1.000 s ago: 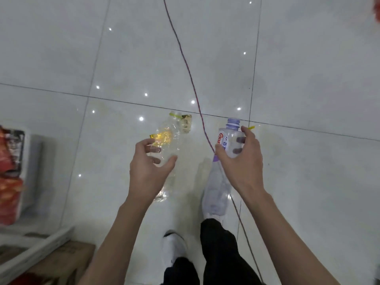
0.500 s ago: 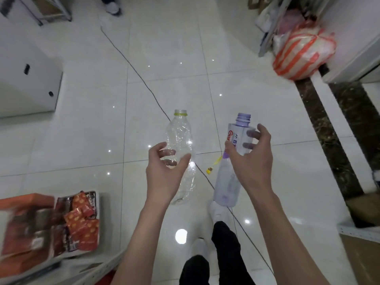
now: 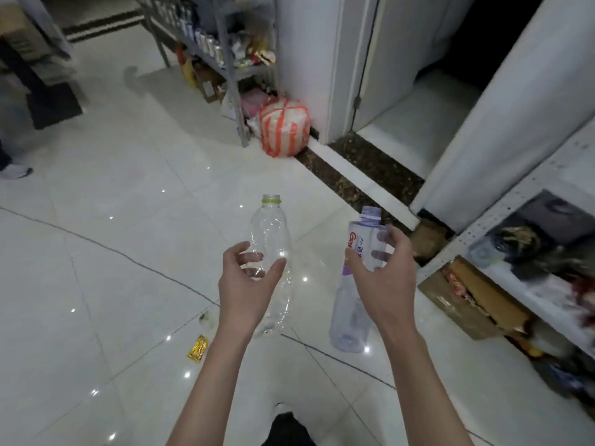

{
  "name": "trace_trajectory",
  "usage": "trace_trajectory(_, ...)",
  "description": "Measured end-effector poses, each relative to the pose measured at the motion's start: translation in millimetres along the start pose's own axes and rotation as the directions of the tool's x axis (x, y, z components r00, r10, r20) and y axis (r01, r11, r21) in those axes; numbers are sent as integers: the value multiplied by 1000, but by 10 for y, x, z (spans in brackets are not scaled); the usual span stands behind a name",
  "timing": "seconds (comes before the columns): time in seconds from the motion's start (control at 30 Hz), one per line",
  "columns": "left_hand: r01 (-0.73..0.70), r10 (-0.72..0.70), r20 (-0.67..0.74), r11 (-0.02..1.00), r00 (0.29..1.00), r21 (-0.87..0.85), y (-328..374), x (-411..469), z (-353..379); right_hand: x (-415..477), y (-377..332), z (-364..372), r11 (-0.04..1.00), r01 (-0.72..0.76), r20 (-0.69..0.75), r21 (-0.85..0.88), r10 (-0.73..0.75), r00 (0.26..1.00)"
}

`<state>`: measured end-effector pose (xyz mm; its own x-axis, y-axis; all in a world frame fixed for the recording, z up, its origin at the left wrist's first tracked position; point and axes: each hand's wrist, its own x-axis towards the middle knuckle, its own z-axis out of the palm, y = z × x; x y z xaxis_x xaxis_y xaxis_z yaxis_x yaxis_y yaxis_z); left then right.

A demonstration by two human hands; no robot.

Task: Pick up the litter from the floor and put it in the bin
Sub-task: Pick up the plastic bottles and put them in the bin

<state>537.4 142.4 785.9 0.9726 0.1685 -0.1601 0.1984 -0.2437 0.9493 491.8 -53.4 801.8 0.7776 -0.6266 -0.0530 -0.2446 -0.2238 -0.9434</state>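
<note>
My left hand grips a clear, crumpled plastic bottle with a yellow-green neck ring, held upright in front of me. My right hand grips a second clear bottle with a purple neck and a red-lettered label, also upright. On the white tiled floor below my left arm lie a yellow wrapper and a small clear scrap. No bin shows in this view.
An orange-striped white bag sits by a metal shelf rack ahead. White shelving with boxes and goods lines the right. A thin cable crosses the floor. Another person's shoe is at far left.
The view has swung up and to the right, bringing the doorway, the striped bag and the right-hand shelves closer. Both hands still hold their bottles the same way.
</note>
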Motion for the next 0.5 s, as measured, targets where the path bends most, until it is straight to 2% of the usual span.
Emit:
trace_trajectory(0.13,-90,81,208,995,975,34,268,-554,968,-42,332,-1160,999,-44,-218,-9,41,975)
trace_trajectory(0.3,-191,158,463,981,872,24,494,-1663,2373,-294,912,-2903,994,-112,-457,12,105,883)
trace_trajectory(0.4,-230,179,587,973,790,12,567,-2465,3132,-604,1271,-3967,987,-160,-596,29,146,790)
trace_trajectory(0.5,-273,176,711,962,681,23,602,-3197,3747,-937,1581,-4835,973,-218,-720,71,201,664)
